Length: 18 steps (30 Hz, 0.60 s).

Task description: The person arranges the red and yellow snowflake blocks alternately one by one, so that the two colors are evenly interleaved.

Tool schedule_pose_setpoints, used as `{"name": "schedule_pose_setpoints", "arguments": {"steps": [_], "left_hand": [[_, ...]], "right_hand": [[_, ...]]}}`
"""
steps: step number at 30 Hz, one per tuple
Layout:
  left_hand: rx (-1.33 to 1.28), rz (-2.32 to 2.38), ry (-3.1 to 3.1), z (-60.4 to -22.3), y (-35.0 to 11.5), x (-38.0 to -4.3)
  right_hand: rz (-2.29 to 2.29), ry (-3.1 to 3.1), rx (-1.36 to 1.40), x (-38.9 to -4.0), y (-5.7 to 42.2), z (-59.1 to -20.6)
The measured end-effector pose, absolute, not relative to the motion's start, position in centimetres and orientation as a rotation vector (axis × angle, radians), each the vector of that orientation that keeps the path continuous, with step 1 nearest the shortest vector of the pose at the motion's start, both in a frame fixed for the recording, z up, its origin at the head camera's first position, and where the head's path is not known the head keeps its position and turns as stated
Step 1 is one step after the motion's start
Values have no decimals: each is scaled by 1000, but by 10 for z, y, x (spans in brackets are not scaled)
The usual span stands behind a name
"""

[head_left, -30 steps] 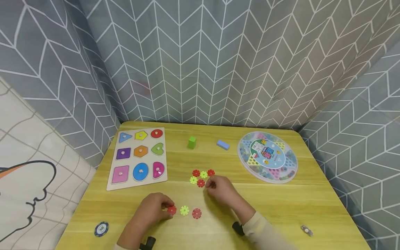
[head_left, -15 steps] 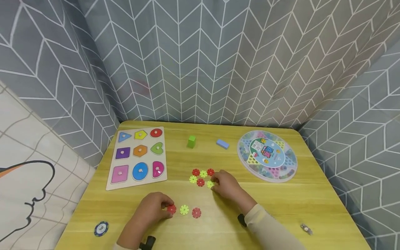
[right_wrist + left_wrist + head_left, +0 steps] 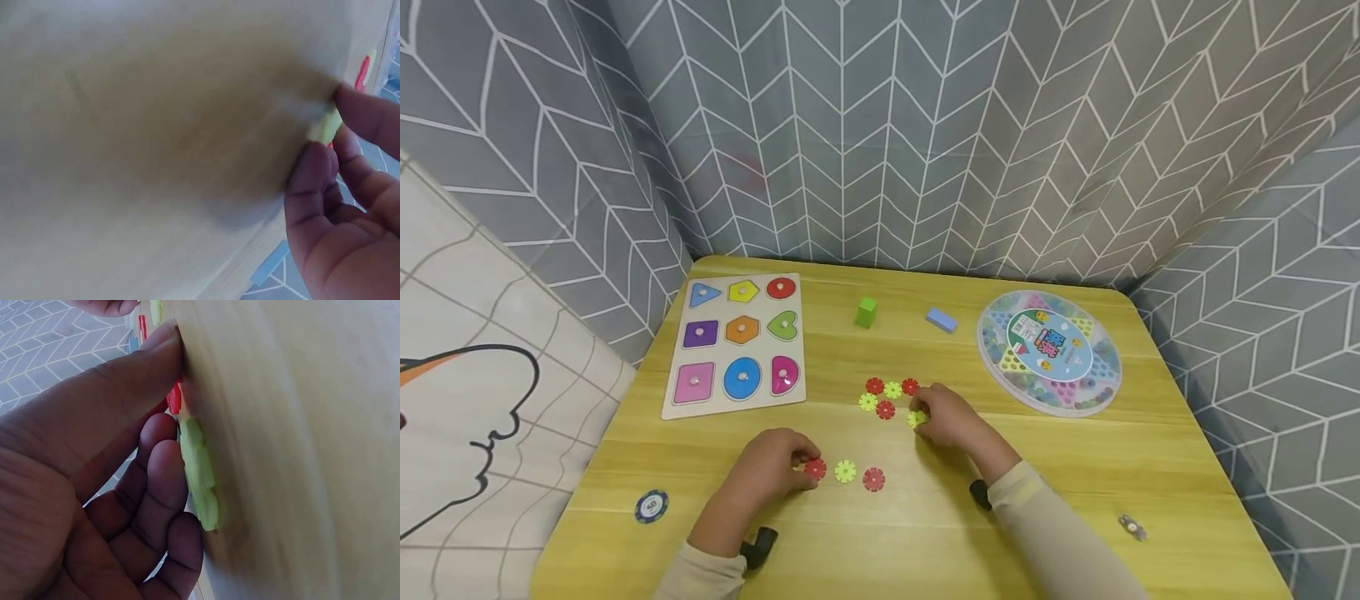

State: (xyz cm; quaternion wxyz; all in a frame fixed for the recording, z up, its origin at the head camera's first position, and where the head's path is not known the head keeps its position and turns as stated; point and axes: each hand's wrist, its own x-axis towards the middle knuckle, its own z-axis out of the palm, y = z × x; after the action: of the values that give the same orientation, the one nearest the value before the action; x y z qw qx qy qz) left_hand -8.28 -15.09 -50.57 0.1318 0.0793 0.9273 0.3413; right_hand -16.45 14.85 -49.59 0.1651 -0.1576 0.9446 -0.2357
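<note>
My left hand (image 3: 769, 467) pinches a red notched plastic disc (image 3: 815, 468) flat on the table between thumb and forefinger. Under its curled fingers lies a yellow-green disc (image 3: 199, 475), mostly hidden in the head view. To the right, another yellow-green disc (image 3: 846, 472) and a paler red one (image 3: 873, 479) continue the row. My right hand (image 3: 951, 415) holds a yellow-green disc (image 3: 916, 418) by its edges at the table surface. Beside it sits a cluster of discs, with a red disc (image 3: 885, 409) nearest on the left and another red disc (image 3: 910, 387) just above.
A wooden shape puzzle board (image 3: 748, 402) lies at the back left. Behind the discs are a green block (image 3: 867, 312) and a blue block (image 3: 942, 320). A round game board (image 3: 1051, 353) is at right, a poker chip (image 3: 651, 506) at left, a small grey piece (image 3: 1132, 527) at right.
My right hand has shifted slightly right, and the yellow-green disc under its fingertips has come into view beside the cluster. The left hand stays on its red disc. The head view has tilted down.
</note>
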Motion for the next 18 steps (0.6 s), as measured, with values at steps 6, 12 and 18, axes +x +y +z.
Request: {"name": "schedule_pose_setpoints", "arguments": {"steps": [6, 12, 18], "left_hand": [[222, 998, 2672, -507, -151, -82], [222, 995, 2662, -507, -150, -81], [227, 985, 2680, -505, -149, -81]], "right_hand": [[-816, 2650, -475, -157, 152, -491], [-1020, 2439, -598, -126, 152, -489], [-943, 2463, -734, -102, 139, -495]]}}
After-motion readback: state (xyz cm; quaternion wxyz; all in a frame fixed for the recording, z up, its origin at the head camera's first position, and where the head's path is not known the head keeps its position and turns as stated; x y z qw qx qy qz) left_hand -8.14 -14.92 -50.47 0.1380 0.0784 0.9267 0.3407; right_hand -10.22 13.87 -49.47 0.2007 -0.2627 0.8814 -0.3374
